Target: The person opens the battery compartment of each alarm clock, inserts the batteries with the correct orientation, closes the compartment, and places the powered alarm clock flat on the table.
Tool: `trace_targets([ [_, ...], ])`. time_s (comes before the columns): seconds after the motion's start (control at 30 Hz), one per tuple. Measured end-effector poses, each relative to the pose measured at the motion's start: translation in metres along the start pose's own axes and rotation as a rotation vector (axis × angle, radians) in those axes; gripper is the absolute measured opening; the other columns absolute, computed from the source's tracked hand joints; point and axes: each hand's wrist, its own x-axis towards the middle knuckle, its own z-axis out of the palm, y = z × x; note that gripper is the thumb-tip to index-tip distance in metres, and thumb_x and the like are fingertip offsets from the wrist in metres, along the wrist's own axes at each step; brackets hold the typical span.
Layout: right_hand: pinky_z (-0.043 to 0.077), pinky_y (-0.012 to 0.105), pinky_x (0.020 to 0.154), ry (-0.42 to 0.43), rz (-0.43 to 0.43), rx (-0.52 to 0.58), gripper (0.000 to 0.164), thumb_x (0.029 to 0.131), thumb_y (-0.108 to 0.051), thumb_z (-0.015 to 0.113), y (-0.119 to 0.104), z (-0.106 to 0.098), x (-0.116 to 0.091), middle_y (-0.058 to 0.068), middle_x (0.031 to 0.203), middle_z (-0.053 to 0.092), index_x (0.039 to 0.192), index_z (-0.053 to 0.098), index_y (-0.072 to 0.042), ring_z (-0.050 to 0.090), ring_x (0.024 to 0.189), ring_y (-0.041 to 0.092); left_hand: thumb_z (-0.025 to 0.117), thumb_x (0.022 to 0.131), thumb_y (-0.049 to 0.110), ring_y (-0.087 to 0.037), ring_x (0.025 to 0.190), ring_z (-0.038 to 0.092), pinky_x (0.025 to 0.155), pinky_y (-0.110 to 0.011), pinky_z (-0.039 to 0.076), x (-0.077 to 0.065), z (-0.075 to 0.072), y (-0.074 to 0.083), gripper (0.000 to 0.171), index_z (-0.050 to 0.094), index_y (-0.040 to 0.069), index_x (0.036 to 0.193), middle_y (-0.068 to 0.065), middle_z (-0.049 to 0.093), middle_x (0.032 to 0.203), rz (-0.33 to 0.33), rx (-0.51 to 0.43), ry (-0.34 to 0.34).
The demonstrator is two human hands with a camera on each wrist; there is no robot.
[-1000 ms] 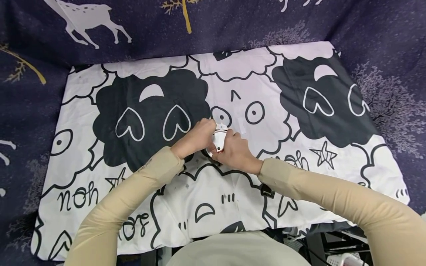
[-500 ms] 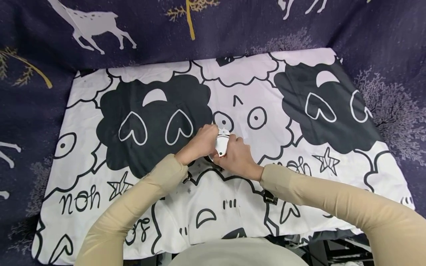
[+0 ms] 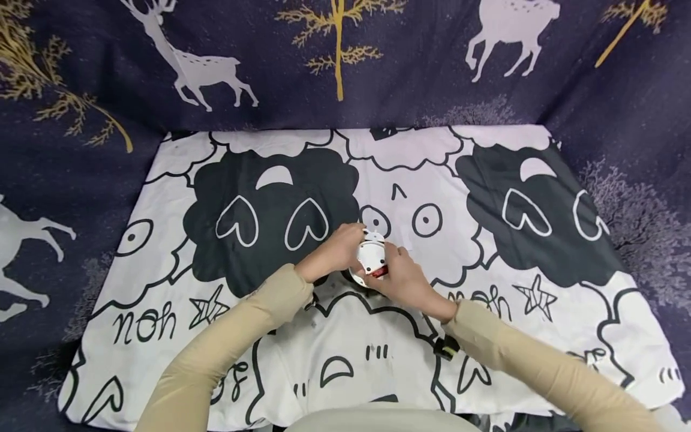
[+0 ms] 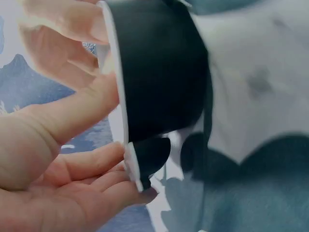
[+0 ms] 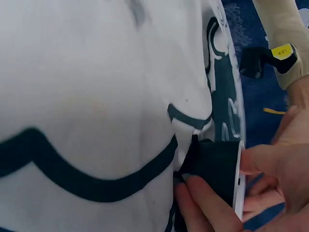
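Note:
A round black container (image 4: 159,67) with a white top (image 3: 372,257) is held between both hands over the cloth. A red patch (image 3: 380,272) shows at the near side of the top, and its kind is unclear. My left hand (image 3: 339,247) grips the white rim from the left, its fingers at a small black tab (image 4: 152,154) in the left wrist view. From the other side my right hand (image 3: 406,279) grips the container, with fingertips (image 5: 203,193) on the black wall. The container's inside is hidden.
A white cloth (image 3: 189,360) with black cartoon drawings covers the table. Dark blue fabric (image 3: 302,84) with deer and trees hangs behind it and at the sides. A black wrist camera (image 5: 258,60) with a yellow label sits on the left sleeve.
The head view has tilted up, so the hands and table appear lower. More of the red patch is exposed beside the white top. Both hands keep their hold on the container.

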Motion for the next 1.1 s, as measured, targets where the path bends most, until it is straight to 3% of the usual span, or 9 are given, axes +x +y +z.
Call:
trace_targets([
  [0.1, 0.047, 0.042, 0.071, -0.017, -0.030, 0.027, 0.078, 0.078, -0.043, 0.068, 0.001, 0.004, -0.001, 0.020, 0.106, 0.052, 0.133, 0.036, 0.002, 0.055, 0.088, 0.027, 0.085, 0.059, 0.012, -0.026, 0.091, 0.059, 0.076, -0.031, 0.047, -0.003, 0.000, -0.003, 0.033, 0.059, -0.001, 0.075, -0.014, 0.060, 0.109, -0.015, -0.007, -0.031],
  [0.17, 0.046, 0.043, 0.073, -0.008, -0.028, 0.035, 0.077, 0.076, -0.042, 0.070, 0.004, 0.008, -0.003, 0.020, 0.106, 0.052, 0.131, 0.038, 0.003, 0.054, 0.089, 0.028, 0.084, 0.060, 0.013, -0.023, 0.083, 0.056, 0.073, -0.030, 0.046, -0.004, 0.003, -0.005, 0.039, 0.061, -0.001, 0.088, -0.013, 0.059, 0.099, 0.014, -0.015, -0.060],
  [0.23, 0.046, 0.044, 0.074, -0.001, -0.025, 0.033, 0.076, 0.075, -0.041, 0.072, 0.005, 0.011, -0.005, 0.020, 0.104, 0.052, 0.128, 0.040, 0.004, 0.054, 0.089, 0.028, 0.084, 0.062, 0.015, -0.022, 0.081, 0.055, 0.072, -0.030, 0.046, -0.004, 0.005, -0.009, 0.038, 0.061, -0.002, 0.087, -0.012, 0.059, 0.097, 0.065, -0.016, -0.093],
  [0.37, 0.047, 0.046, 0.072, 0.026, -0.039, 0.004, 0.074, 0.075, -0.036, 0.073, 0.003, 0.013, -0.005, 0.023, 0.101, 0.051, 0.125, 0.041, 0.007, 0.055, 0.085, 0.030, 0.081, 0.066, 0.019, -0.031, 0.112, 0.053, 0.091, -0.033, 0.044, -0.006, 0.000, -0.017, 0.036, 0.065, -0.002, 0.090, -0.018, 0.056, 0.121, 0.190, -0.043, -0.173],
  [0.47, 0.048, 0.046, 0.068, 0.023, -0.048, -0.030, 0.071, 0.077, -0.031, 0.070, -0.001, 0.011, -0.003, 0.026, 0.100, 0.050, 0.125, 0.038, 0.011, 0.055, 0.080, 0.032, 0.082, 0.065, 0.023, -0.034, 0.133, 0.033, 0.105, -0.036, 0.034, -0.007, -0.008, -0.020, 0.046, 0.064, 0.001, 0.101, -0.018, 0.051, 0.129, 0.219, -0.080, -0.216],
  [0.53, 0.049, 0.046, 0.067, 0.001, -0.042, -0.058, 0.072, 0.079, -0.030, 0.067, -0.004, 0.008, -0.001, 0.027, 0.101, 0.048, 0.127, 0.034, 0.012, 0.055, 0.078, 0.033, 0.083, 0.063, 0.027, -0.034, 0.135, 0.030, 0.106, -0.037, 0.033, -0.007, -0.010, -0.020, 0.053, 0.063, 0.001, 0.105, -0.017, 0.052, 0.129, 0.218, -0.074, -0.206],
  [0.73, 0.049, 0.043, 0.064, -0.064, -0.019, -0.085, 0.071, 0.082, -0.028, 0.063, -0.008, -0.002, 0.005, 0.028, 0.104, 0.046, 0.129, 0.030, 0.013, 0.054, 0.075, 0.032, 0.086, 0.058, 0.027, -0.033, 0.127, 0.042, 0.097, -0.035, 0.042, -0.003, -0.012, -0.020, 0.047, 0.065, -0.001, 0.089, -0.019, 0.048, 0.134, 0.187, -0.026, -0.115],
  [0.9, 0.045, 0.040, 0.065, -0.087, -0.019, -0.021, 0.063, 0.086, -0.024, 0.060, -0.002, -0.006, 0.006, 0.025, 0.104, 0.044, 0.131, 0.029, 0.009, 0.051, 0.078, 0.029, 0.081, 0.067, 0.019, -0.033, 0.129, 0.040, 0.096, -0.034, 0.041, 0.001, -0.018, -0.020, 0.030, 0.059, 0.000, 0.073, -0.020, 0.039, 0.141, 0.158, -0.049, -0.147],
  [1.1, 0.045, 0.046, 0.076, -0.069, 0.031, 0.049, 0.076, 0.081, -0.039, 0.065, 0.000, 0.005, 0.003, 0.024, 0.111, 0.041, 0.132, 0.030, 0.005, 0.052, 0.090, 0.033, 0.070, 0.077, 0.016, -0.031, 0.135, 0.031, 0.106, -0.035, 0.033, 0.000, -0.015, -0.024, 0.020, 0.058, 0.001, 0.071, -0.023, 0.041, 0.138, 0.219, -0.054, -0.208],
])
